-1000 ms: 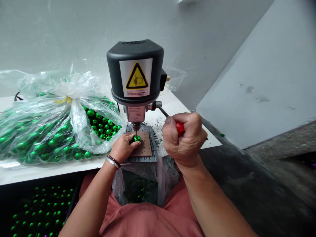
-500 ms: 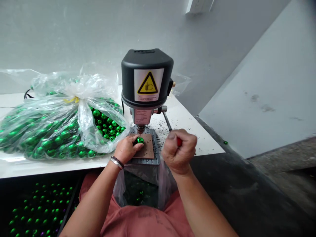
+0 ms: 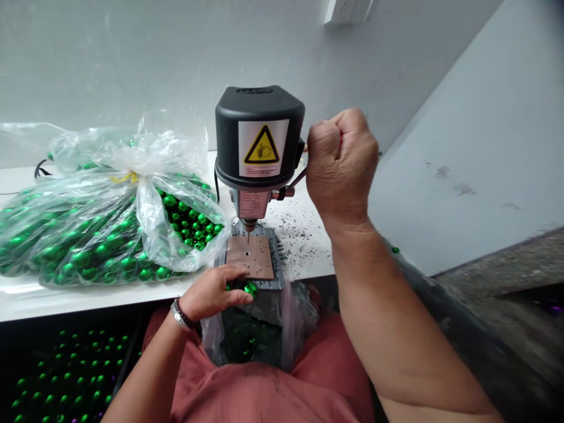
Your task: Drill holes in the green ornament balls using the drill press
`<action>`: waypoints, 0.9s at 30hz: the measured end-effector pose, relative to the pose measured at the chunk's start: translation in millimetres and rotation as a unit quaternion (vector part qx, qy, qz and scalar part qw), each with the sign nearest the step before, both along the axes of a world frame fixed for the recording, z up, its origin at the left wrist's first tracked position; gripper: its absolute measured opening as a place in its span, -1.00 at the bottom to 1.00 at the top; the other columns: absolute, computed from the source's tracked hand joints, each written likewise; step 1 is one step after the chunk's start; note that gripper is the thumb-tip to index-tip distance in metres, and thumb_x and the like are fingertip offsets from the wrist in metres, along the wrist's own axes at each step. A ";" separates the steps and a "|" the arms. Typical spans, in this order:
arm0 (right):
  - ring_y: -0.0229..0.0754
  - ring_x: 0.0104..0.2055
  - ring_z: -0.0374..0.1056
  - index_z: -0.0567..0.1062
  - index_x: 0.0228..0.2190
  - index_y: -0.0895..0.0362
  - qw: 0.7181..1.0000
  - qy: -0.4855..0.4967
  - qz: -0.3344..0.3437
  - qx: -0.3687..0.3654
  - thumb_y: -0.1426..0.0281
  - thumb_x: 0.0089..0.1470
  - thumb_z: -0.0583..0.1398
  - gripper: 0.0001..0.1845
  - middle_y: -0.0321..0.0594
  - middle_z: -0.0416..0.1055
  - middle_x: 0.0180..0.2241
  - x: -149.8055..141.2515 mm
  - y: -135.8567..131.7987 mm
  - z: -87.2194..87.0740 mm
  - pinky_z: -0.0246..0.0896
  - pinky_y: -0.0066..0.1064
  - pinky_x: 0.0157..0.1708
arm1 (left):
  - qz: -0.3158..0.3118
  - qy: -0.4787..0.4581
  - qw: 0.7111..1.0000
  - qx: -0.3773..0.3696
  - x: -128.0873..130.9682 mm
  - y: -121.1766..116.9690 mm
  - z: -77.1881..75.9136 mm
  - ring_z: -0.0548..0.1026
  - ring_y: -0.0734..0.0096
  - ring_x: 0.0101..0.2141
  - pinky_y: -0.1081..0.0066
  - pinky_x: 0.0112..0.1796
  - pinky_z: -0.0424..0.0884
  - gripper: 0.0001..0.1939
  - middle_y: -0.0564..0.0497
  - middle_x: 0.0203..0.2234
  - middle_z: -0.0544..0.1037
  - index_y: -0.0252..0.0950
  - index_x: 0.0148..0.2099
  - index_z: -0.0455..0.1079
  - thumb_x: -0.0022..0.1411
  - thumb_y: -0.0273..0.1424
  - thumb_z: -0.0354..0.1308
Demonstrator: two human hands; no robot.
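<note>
My left hand [image 3: 220,289] is at the front edge of the drill press base, its thumb and fingers around a shiny green ball [image 3: 251,288]. Beyond it, the thin drill bit [image 3: 248,239] hangs over a brown board [image 3: 259,262] with a small hole. My right hand [image 3: 342,158] is closed in a fist on the drill press's feed lever [image 3: 300,177], raised beside the black motor housing [image 3: 259,106]; the fist hides most of the red grip. Below the board hangs an open clear plastic bag [image 3: 288,329], with green balls dimly visible inside.
A large tied plastic bag [image 3: 88,235] of green balls lies on the white table [image 3: 26,299] at left, torn open on one side. Dark shavings [image 3: 293,241] litter the tabletop. Many green balls [image 3: 66,376] sit in a dark container below left. One ball [image 3: 395,250] lies beyond the table's right side.
My right hand has swung the lever upward, and the drill bit has risen clear. My left hand has drawn the green ball off the board toward me, over its front edge.
</note>
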State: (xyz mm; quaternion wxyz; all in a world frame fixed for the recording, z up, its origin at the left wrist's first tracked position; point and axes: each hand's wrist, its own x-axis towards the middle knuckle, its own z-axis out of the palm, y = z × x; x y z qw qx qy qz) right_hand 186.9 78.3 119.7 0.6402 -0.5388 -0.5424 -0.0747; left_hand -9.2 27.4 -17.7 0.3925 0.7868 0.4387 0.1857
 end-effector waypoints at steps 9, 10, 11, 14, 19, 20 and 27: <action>-0.39 -0.56 -0.05 0.08 -0.62 0.09 0.999 0.002 0.027 0.021 0.36 0.03 0.00 -0.75 -0.40 0.02 -0.64 0.4 -1.8 -0.7 -0.08 -0.45 -0.44 | 0.267 -0.370 0.843 -0.285 11.9 12.4 -4.6 0.41 0.48 -0.47 0.50 -0.52 0.34 -0.49 -0.02 -0.42 0.43 -0.33 -0.29 0.38 0.07 0.04 -0.05; -0.39 -0.56 -0.05 0.08 -0.62 0.09 0.999 0.002 0.030 0.022 0.35 0.03 -0.01 -0.75 -0.40 0.01 -0.64 0.6 -1.7 -0.9 -0.08 -0.45 -0.44 | 0.265 -0.405 0.815 -0.320 13.7 13.8 -3.8 0.41 0.49 -0.46 0.50 -0.51 0.36 -0.52 -0.01 -0.45 0.42 -0.33 -0.30 0.37 0.07 0.01 -0.01; -0.40 -0.56 -0.06 0.08 -0.62 0.09 0.999 0.002 0.034 0.021 0.34 0.03 -0.01 -0.75 -0.41 0.00 -0.64 0.8 -1.5 -1.3 -0.09 -0.46 -0.45 | 0.261 -0.427 0.794 -0.346 15.0 14.6 -2.5 0.42 0.49 -0.45 0.50 -0.47 0.39 -0.60 0.01 -0.47 0.40 -0.34 -0.31 0.36 0.07 -0.06 0.05; -0.44 -0.56 -0.07 0.09 -0.61 0.11 0.999 -0.002 0.047 0.021 0.31 0.04 -0.03 -0.75 -0.42 -0.02 -0.64 1.3 -1.4 -2.3 -0.10 -0.50 -0.45 | 0.257 -0.443 0.776 -0.367 17.0 14.5 2.4 0.45 0.51 -0.39 0.44 -0.28 0.43 -0.84 0.03 -0.48 0.41 -0.35 -0.31 0.36 -0.01 -0.45 0.18; -0.45 -0.54 -0.11 0.06 -0.60 0.11 0.999 -0.004 0.051 0.011 0.30 0.05 -0.06 -0.75 -0.43 -0.03 -0.63 2.9 -2.6 -1.7 -0.11 -0.51 -0.44 | 0.264 -0.371 0.826 -0.332 18.9 12.7 8.9 0.45 0.50 -0.41 0.41 -0.25 0.42 -0.82 0.06 -0.49 0.42 -0.36 -0.32 0.36 -0.07 -0.49 0.21; -0.44 -0.54 -0.11 0.05 -0.60 0.11 0.999 -0.004 0.051 0.004 0.31 0.05 -0.05 -0.75 -0.42 -0.03 -0.63 3.6 -2.1 -0.7 -0.11 -0.51 -0.44 | 0.258 -0.348 0.843 -0.320 19.0 13.3 9.7 0.44 0.51 -0.43 0.45 -0.32 0.42 -0.79 0.06 -0.48 0.42 -0.37 -0.31 0.38 -0.06 -0.43 0.23; -0.38 -0.55 -0.18 -0.02 -0.67 0.12 0.996 -0.016 0.053 -0.072 0.36 0.03 0.01 -0.66 -0.39 -0.10 -0.64 11.7 20.1 13.8 -0.19 -0.46 -0.50 | 0.237 -0.314 0.871 -0.294 14.6 23.7 7.0 0.35 0.67 -0.57 0.62 -0.57 0.25 -0.64 0.08 -0.46 0.42 -0.33 -0.20 0.38 -0.07 -0.29 0.25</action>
